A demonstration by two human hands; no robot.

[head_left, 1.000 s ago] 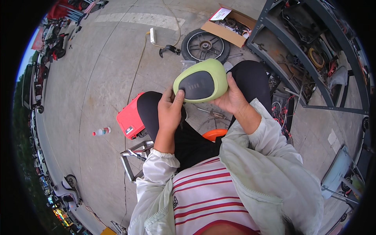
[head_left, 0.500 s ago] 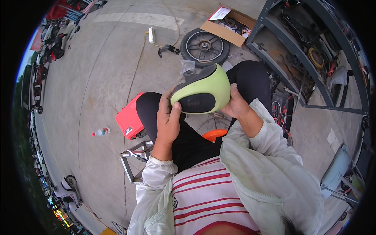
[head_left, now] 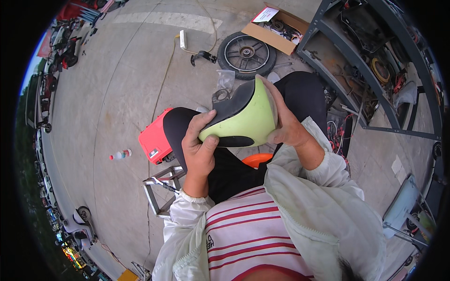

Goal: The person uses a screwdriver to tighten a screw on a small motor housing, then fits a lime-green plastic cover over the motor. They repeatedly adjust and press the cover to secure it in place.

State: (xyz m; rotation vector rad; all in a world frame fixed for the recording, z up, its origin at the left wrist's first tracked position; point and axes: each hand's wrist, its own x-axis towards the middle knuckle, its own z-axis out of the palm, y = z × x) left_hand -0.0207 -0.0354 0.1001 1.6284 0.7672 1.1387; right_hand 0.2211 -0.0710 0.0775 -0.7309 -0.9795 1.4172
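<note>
Between my two hands, above my lap, is a rounded lime-green and black plastic housing [head_left: 239, 119]; its exact kind is unclear. My left hand [head_left: 199, 145] grips its left end, with the thumb on the green side and the fingers on the dark top. The right end is held in my right hand [head_left: 288, 122], its thumb low on the green side and its fingers reaching along the far end. A smooth black panel faces up, and part of a black oval inset shows on the near side. The underside is hidden.
A spoked wheel with a tyre [head_left: 247, 52] lies ahead, near a cardboard box of parts [head_left: 272, 35]. Metal shelving [head_left: 328, 61] stands at the right. To the left are a red case [head_left: 154, 139], a metal frame [head_left: 157, 194] and a bottle [head_left: 120, 154].
The housing has been tilted, showing more of its black top and less of the oval inset. My right fingers have moved up along its far end; my left fingers now rest on top.
</note>
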